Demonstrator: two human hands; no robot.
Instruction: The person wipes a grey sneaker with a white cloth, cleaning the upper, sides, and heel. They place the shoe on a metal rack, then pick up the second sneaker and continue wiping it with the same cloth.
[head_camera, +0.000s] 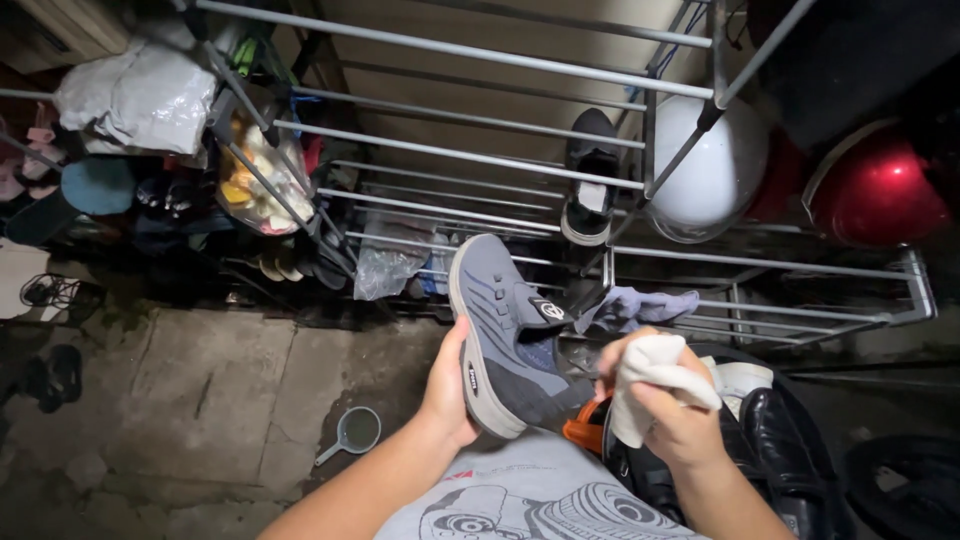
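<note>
Left hand grips grey sneaker; drying rack beyond, helmets right.

Around you, dim night scene under harsh head-on light, glare on the helmets, dark, bowed frame edges.

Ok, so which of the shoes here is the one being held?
The grey sneaker with the strap, gripped by the left hand. The dark sneaker rests up on the drying rack, and the black leather shoe lies low beside the right hand.
</note>
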